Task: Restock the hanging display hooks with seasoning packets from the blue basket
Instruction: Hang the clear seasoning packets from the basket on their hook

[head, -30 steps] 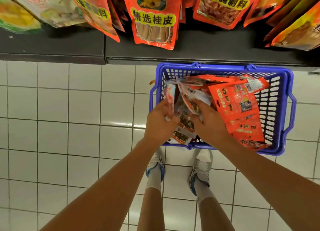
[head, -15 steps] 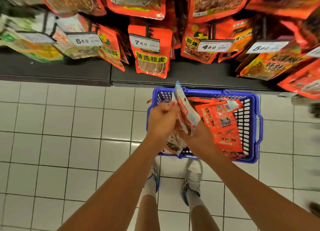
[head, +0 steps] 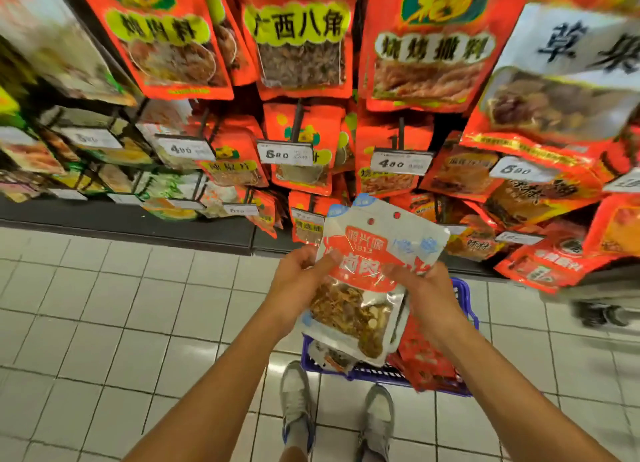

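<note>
Packet [head: 367, 281] up in both hands, white-and-red spice mix with a clear window, held in front of the hanging display above the blue basket [head: 465, 299]. Left hand [head: 298, 285] pinches its left edge, fingers closed on it; right hand [head: 424, 293] grips the right edge the same way. Two punched holes show at the top, and I'd say those need lining up square with a free hook [head: 297, 122] before pushing on, packet kept flat so it doesn't buckle. Which hook suits it I can't tell: the price tags [head: 284, 153] are blurred, the hooks mostly buried behind red packets [head: 301, 46], and the basket is largely hidden behind the hands
</note>
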Motion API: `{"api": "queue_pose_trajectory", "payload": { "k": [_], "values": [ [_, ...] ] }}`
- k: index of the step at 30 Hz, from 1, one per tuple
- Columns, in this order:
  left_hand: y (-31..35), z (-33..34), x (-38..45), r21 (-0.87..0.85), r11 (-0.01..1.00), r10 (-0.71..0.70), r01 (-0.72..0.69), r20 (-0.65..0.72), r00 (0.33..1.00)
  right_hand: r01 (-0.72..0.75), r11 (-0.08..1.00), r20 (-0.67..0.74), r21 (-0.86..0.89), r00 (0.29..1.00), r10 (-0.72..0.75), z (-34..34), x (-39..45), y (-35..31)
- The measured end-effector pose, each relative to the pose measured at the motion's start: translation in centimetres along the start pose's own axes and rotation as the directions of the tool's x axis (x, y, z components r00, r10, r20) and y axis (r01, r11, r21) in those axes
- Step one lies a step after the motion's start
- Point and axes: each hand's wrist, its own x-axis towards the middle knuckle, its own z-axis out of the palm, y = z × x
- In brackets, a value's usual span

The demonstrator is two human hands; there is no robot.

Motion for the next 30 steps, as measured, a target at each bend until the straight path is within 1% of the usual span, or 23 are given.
{"api": "queue_pose_trajectory", "payload": {
  "k": [4,6,8,12,15,18,22,23,25,26,28,30],
  "values": [
    [7.8,-1.7,-4.9,-0.016,0.982,0.186,-0.186,-0.010,0.982,0.104,0.995,0.101,-0.014,0.990,-0.102,0.8,-2.5,-9.4],
    [11.7,-2.6,-7.4,-0.020,0.965,0.258,-0.260,-0.066,0.964,0.175,0.983,0.095,-0.045,0.981,-0.171,1.7,-3.8,-14.2],
    [15.6,-3.7,-9.5,-0.062,0.942,0.322,-0.330,-0.112,0.940,0.256,0.965,0.073,-0.050,0.965,-0.252,2.8,-5.0,-18.9],
    [23.3,-6.3,-14.0,-0.103,0.871,0.465,-0.480,-0.136,0.875,0.396,0.917,0.070,-0.040,0.917,-0.393,5.1,-7.8,-27.4],
    [28.2,-8.9,-17.3,-0.122,0.802,0.556,-0.585,-0.207,0.805,0.488,0.873,0.092,0.031,0.868,-0.488,6.9,-9.6,-32.9],
    [32.7,-11.8,-20.3,-0.159,0.737,0.605,-0.657,-0.279,0.746,0.566,0.824,0.125,0.017,0.817,-0.563,8.8,-11.0,-38.0],
    [38.0,-15.6,-23.0,-0.166,0.649,0.662,-0.742,-0.357,0.659,0.714,0.696,0.110,-0.080,0.700,-0.706,12.5,-12.9,-44.5],
    [39.2,-16.5,-23.4,-0.170,0.633,0.672,-0.756,-0.364,0.645,0.742,0.660,0.099,-0.119,0.671,-0.735,13.6,-13.3,-45.9],
    [41.3,-18.2,-24.2,-0.190,0.615,0.686,-0.765,-0.350,0.638,0.777,0.608,0.058,-0.165,0.623,-0.780,15.6,-13.7,-48.3],
    [42.4,-19.1,-24.5,-0.199,0.606,0.693,-0.770,-0.342,0.634,0.779,0.610,0.034,-0.147,0.620,-0.784,16.7,-13.8,-49.4],
    [44.3,-21.0,-24.8,-0.211,0.584,0.711,-0.784,-0.332,0.620,0.767,0.635,0.040,-0.085,0.640,-0.767,18.8,-13.9,-51.4],
    [46.3,-23.0,-25.0,-0.203,0.560,0.734,-0.803,-0.327,0.595,0.776,0.631,0.045,-0.021,0.631,-0.774,20.9,-13.7,-53.2]
  ]
}}
